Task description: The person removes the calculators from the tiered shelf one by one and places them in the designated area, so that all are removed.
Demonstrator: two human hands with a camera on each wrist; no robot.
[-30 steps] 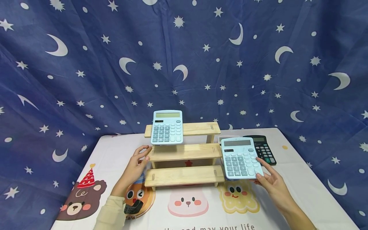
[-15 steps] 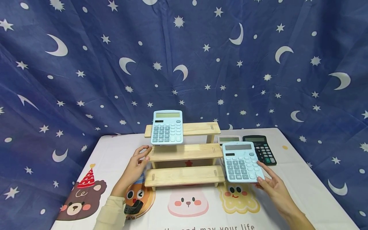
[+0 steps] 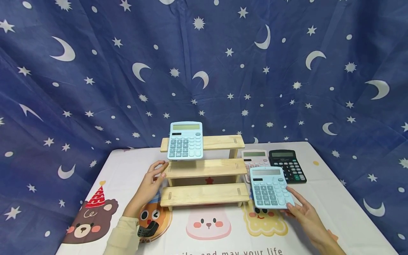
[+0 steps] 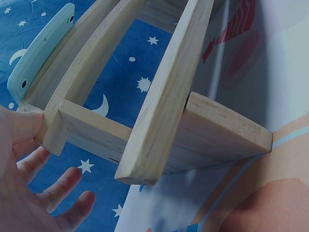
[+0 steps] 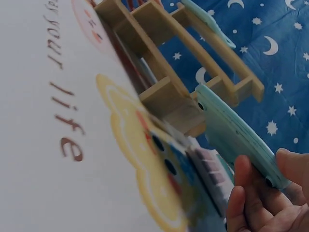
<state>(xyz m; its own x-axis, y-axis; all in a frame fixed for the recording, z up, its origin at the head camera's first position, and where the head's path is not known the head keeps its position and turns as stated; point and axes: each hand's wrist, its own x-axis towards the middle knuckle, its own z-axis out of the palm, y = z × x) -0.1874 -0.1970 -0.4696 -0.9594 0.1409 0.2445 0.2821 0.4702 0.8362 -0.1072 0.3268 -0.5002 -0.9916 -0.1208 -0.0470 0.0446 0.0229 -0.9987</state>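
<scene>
At its lower right corner, my right hand point(image 3: 304, 214) pinches a light blue calculator point(image 3: 267, 189), thumb on the key side and fingers behind. In the right wrist view the blue calculator point(image 5: 236, 130) appears nearly edge-on. My left hand point(image 3: 149, 187) holds the left end of the middle board on a three-step wooden display rack point(image 3: 205, 168). In the left wrist view, thumb and index finger lie at that board's end, the other fingers loose. A second light blue calculator point(image 3: 185, 141) leans on the rack's top step, towards the left.
A pink calculator point(image 3: 253, 154) and a black calculator point(image 3: 288, 166) lie right of the rack; the held one partly covers the pink one. A white tablecloth point(image 3: 331, 198) with cartoon prints covers the table. Behind it hangs a blue star-and-moon curtain point(image 3: 223, 106).
My right hand has moved the blue calculator down and slightly right, uncovering more of the pink and black calculators. The left hand and rack have stayed in place.
</scene>
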